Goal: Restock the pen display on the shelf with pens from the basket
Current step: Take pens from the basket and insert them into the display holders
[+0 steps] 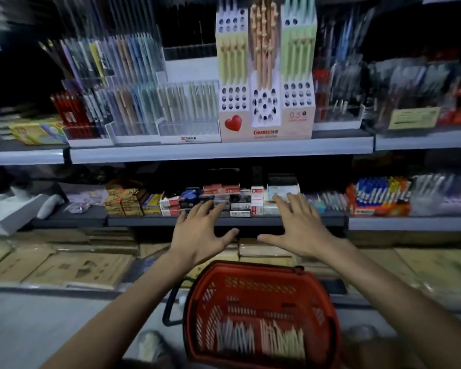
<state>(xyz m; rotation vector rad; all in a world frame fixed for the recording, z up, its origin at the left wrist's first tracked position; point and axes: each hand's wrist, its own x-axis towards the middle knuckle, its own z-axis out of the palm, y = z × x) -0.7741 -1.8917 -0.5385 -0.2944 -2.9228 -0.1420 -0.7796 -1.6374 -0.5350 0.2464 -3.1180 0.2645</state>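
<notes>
A cardboard pen display [266, 75] with a red heart stands on the upper shelf, centre. It holds yellow, peach and green pens, and many of its round holes are bare. Below me a red basket [256, 278] sits on the floor with several pale pens [261, 342] lying in its bottom. My left hand [202, 233] and my right hand [298, 227] are stretched forward side by side above the basket, fingers spread, holding nothing. Both hover in front of the lower shelf edge.
Clear acrylic pen racks [144, 97] flank the display on the left, and more pen racks [383, 86] stand on the right. Small boxes [210, 201] fill the lower shelf. Brown packets [64, 265] lie on the bottom shelf. A shoe [152, 344] shows beside the basket.
</notes>
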